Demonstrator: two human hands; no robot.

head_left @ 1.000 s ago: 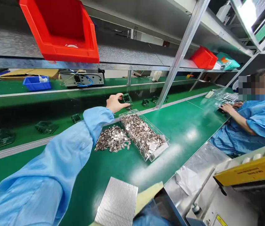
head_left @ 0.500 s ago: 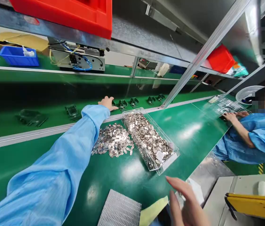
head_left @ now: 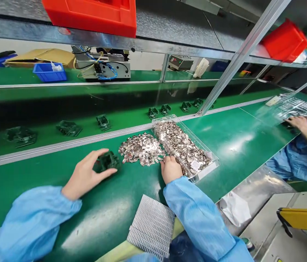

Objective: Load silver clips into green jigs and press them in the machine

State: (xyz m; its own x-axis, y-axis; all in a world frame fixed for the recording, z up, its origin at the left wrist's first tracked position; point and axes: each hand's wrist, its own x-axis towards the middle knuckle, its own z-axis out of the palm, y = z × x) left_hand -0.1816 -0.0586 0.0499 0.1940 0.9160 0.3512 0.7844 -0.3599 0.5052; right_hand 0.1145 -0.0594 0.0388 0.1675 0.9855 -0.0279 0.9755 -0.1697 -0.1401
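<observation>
My left hand (head_left: 88, 174) grips a dark, boxy part (head_left: 109, 161) between thumb and fingers, just above the green worktop. My right hand (head_left: 172, 169) has its fingers curled down at the edge of a loose pile of small silvery metal pieces (head_left: 142, 148). Its fingertips are partly hidden, and whatever is in them cannot be made out. Beside that hand is a clear plastic box (head_left: 200, 176), filled with more of the small metal pieces. Nearer to me lies a ribbed silvery sheet (head_left: 152, 226).
Several similar dark parts (head_left: 103, 122) sit in a row on the green strip behind the metal rail (head_left: 60, 143). A slanted post (head_left: 224, 82) rises beyond the box. At the right, a co-worker's hand (head_left: 299, 122) rests by a tray. A red bin (head_left: 90, 16) overhangs above.
My left hand has come back from the rear strip with a dark part in it. My right hand has moved forward from the front edge to the metal pieces. The view has shifted.
</observation>
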